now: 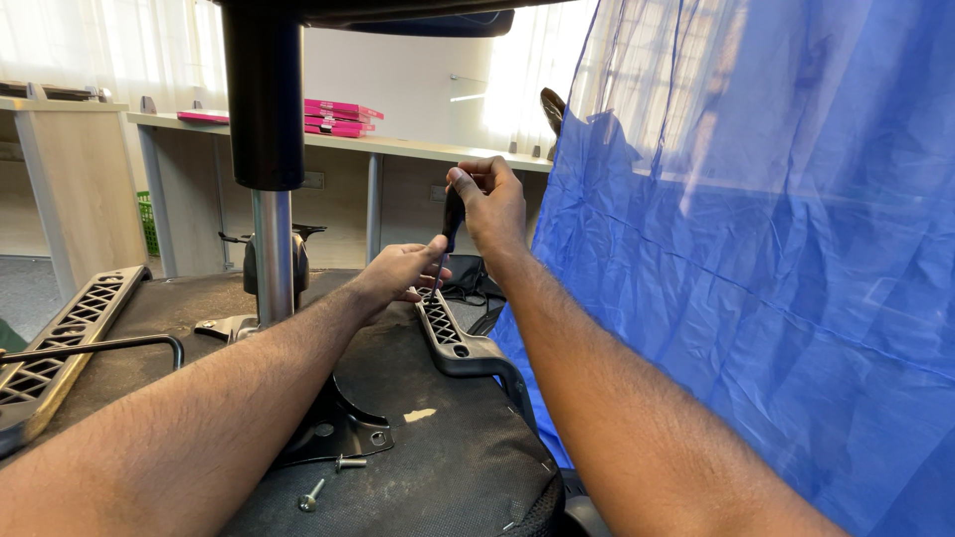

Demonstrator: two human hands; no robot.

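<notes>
Your right hand (492,199) is closed around the black handle of a screwdriver (450,227), held upright over the black armrest bracket (453,338) at the far right edge of the upturned chair seat (438,467). Your left hand (398,273) pinches the shaft near its tip, fingers together. Risk: if the tip skips out of the screw head, it jabs those steadying fingers. Two loose screws (328,477) lie near the seat's front edge; a knock to the seat could roll them off.
</notes>
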